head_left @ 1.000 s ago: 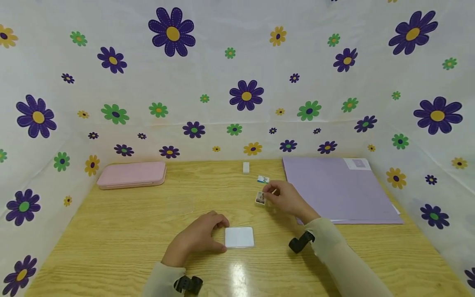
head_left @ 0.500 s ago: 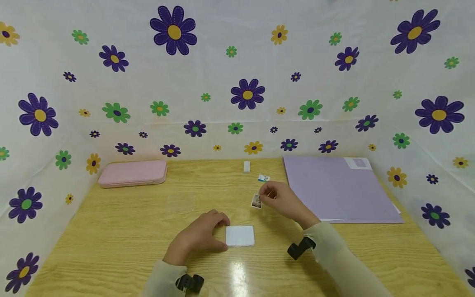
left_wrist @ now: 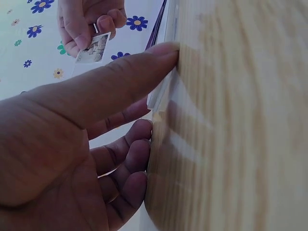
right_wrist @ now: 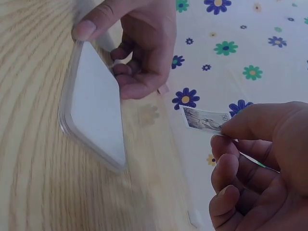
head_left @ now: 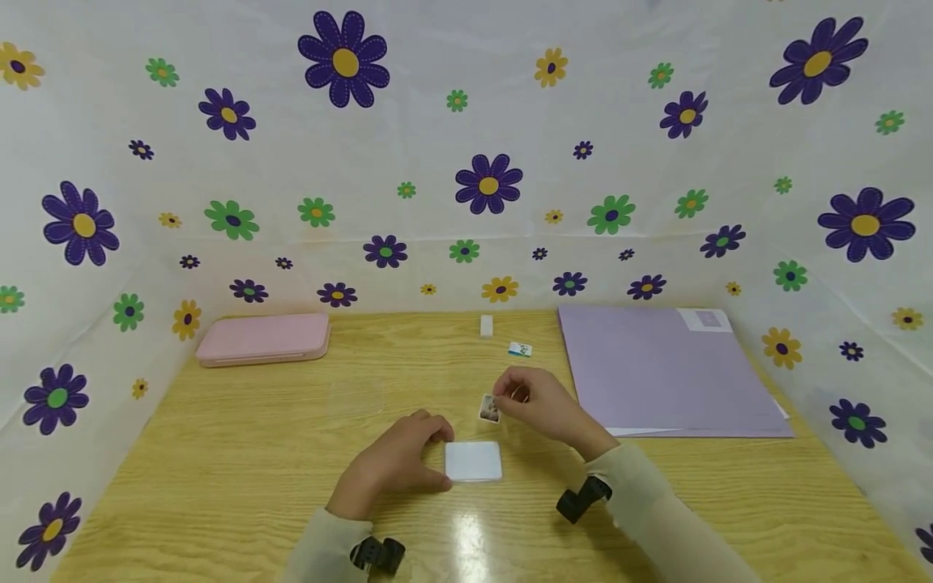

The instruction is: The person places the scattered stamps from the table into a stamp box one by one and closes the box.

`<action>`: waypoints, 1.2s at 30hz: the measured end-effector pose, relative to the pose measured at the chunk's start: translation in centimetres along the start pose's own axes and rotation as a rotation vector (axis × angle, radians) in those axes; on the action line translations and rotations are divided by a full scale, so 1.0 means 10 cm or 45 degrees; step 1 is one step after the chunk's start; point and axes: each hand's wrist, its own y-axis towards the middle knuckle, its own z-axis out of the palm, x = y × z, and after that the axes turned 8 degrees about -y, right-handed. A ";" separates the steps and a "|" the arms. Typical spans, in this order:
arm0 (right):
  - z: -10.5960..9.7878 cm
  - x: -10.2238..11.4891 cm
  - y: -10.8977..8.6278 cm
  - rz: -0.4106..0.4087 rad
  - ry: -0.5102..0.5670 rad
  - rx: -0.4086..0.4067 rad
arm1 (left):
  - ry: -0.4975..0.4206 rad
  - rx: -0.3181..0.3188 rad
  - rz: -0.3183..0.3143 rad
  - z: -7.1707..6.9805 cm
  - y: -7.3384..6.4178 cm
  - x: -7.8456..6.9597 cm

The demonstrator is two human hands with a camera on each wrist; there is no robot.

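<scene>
In the head view my right hand (head_left: 539, 405) pinches a small postage stamp (head_left: 490, 408) between thumb and forefinger, above the table. The right wrist view shows the stamp (right_wrist: 204, 119) held by one end, with a dark picture and printed digits. Below it lies a stack of white cards with clear, rounded edges (head_left: 474, 461), flat on the wood. My left hand (head_left: 401, 457) holds this stack at its left end, thumb at the near corner and fingers at the far one. Its curled fingers (left_wrist: 137, 154) rest against the table in the left wrist view.
Another small stamp-like piece (head_left: 520, 349) lies behind the right hand, near a white block (head_left: 486, 325). A purple folder (head_left: 670, 372) is at the right, a pink case (head_left: 264, 338) at the back left. A clear sheet (head_left: 357, 397) lies left of centre. Flowered cloth surrounds the table.
My right hand has come left and nearer with the stamp, from beside the other small piece to just beyond the white stack. The left hand has stayed at the stack.
</scene>
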 end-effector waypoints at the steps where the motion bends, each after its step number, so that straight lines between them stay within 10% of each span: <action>1: 0.02 0.01 0.00 0.005 0.003 0.011 | -0.001 -0.002 -0.001 0.01 0.00 0.00; 36: 0.47 0.10 0.00 -0.038 0.042 0.297 | 0.008 -0.008 -0.033 0.01 0.01 0.00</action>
